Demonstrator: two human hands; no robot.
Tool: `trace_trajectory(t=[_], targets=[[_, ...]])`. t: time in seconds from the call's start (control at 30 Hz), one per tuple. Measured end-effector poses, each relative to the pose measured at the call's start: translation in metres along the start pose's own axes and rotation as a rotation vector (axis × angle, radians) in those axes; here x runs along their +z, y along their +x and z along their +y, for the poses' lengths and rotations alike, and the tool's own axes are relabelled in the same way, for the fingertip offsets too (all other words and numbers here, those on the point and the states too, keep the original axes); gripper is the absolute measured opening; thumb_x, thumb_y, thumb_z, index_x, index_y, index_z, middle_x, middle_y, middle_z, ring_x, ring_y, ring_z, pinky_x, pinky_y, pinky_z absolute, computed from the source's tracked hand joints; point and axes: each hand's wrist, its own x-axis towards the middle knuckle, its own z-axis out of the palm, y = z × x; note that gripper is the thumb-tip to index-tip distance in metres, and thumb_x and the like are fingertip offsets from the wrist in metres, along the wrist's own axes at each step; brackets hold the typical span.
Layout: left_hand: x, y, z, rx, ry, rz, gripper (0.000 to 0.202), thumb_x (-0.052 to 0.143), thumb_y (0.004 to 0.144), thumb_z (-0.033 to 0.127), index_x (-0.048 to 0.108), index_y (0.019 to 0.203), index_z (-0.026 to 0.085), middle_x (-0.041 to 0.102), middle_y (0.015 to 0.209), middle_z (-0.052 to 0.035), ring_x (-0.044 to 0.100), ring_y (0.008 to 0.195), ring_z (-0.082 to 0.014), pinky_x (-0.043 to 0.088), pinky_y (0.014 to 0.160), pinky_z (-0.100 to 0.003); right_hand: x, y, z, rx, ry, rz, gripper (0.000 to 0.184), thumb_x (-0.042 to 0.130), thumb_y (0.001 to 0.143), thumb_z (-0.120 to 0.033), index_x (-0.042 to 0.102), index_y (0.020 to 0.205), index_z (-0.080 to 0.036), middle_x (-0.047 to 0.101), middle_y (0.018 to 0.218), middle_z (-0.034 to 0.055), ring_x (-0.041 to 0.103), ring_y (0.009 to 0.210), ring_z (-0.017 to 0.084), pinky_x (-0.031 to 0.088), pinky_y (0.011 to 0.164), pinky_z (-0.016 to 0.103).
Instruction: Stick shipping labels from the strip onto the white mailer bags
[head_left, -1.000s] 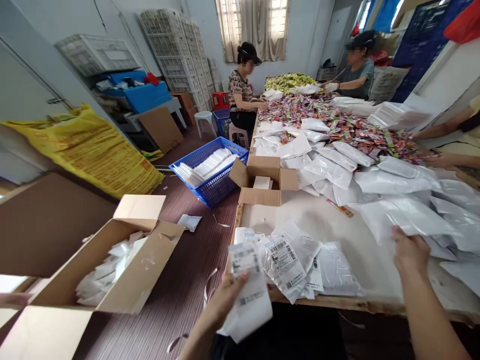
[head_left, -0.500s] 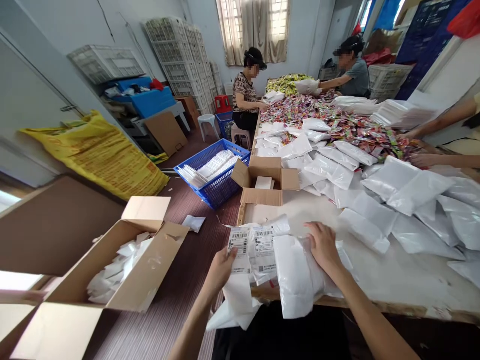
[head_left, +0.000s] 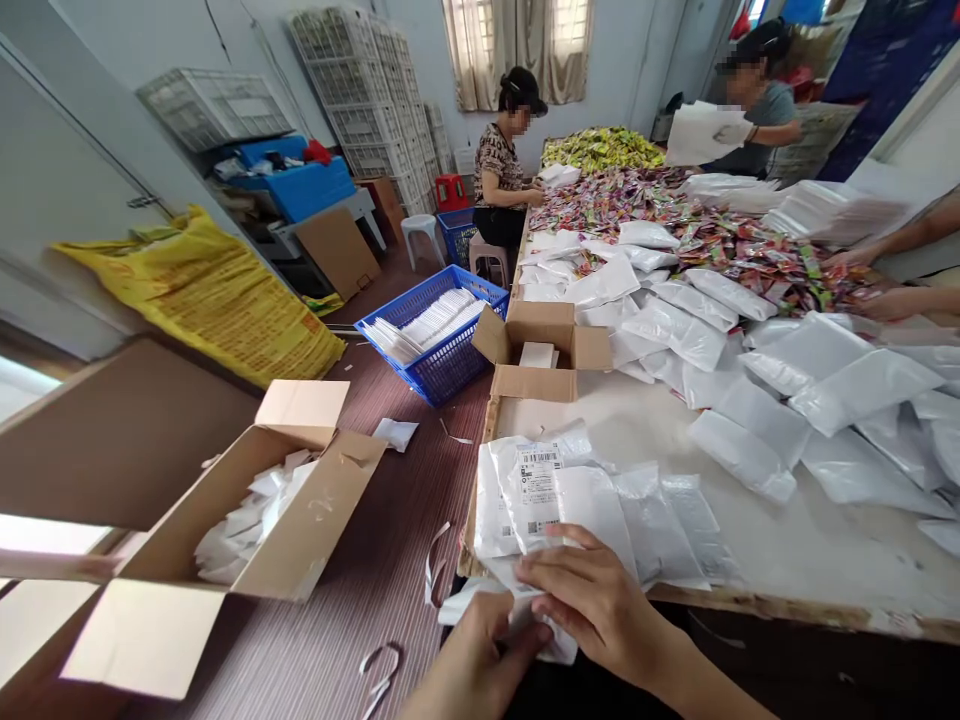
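Note:
Both hands meet at the table's near edge, over a white strip of label paper (head_left: 480, 602) that hangs folded there. My left hand (head_left: 495, 650) pinches the strip between thumb and fingers. My right hand (head_left: 600, 600) closes on it from the right, its fingertips close to the left thumb; its exact grip is partly hidden. Just beyond lies a white mailing bag (head_left: 491, 490), and a printed barcode label (head_left: 538, 485) shows on the pile. More filled white bags (head_left: 656, 520) overlap to the right, partly behind my right hand.
Ahead stands a small open carton (head_left: 536, 383). White parcels (head_left: 727, 430) and colourful sachets (head_left: 622, 205) cover the table beyond. A blue basket (head_left: 457, 365) and a large carton (head_left: 300, 540) with paper scraps are at left. Co-workers (head_left: 502, 170) work around the table.
My left hand has come down and right, and my right hand has moved left and down from the bags to meet it. The bags have shifted onto the table, and one printed label shows instead of two.

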Motion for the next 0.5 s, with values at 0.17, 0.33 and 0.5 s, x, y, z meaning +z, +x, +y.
trace_trajectory(t=[0.17,0.33,0.5], targets=[[-0.018,-0.012,0.030,0.036,0.326,-0.318,0.023,0.055,0.088,0.024,0.076,0.095,0.030,0.073,0.093,-0.0053,0.063,0.094,-0.0260,0.044,0.088,-0.031,-0.047,-0.002,0.001,0.205,0.275,-0.102,0.023,0.047,0.100,-0.025,0.070,0.100,-0.022,0.073,0.088,-0.0005,0.069,0.079,0.013,0.053,0.093,0.034],[-0.073,-0.021,-0.018,-0.323,0.384,-0.205,0.006,0.071,0.076,0.027,0.077,0.075,0.026,0.072,0.082,-0.0045,0.062,0.079,-0.0244,0.047,0.074,-0.030,-0.118,-0.040,0.023,0.475,-0.354,0.578,0.022,0.055,0.095,-0.035,0.073,0.101,-0.023,0.074,0.091,0.0048,0.072,0.083,0.023,0.061,0.073,0.038],[-0.109,-0.027,-0.063,-0.464,0.024,0.107,0.029,0.086,0.059,0.041,0.070,0.066,0.018,0.064,0.068,-0.0032,0.056,0.068,-0.0200,0.046,0.059,-0.026,-0.087,-0.079,0.031,0.082,-0.613,0.237,0.048,0.052,0.095,-0.014,0.049,0.138,-0.035,0.066,0.121,-0.0004,0.064,0.112,0.022,0.043,0.108,0.054]])
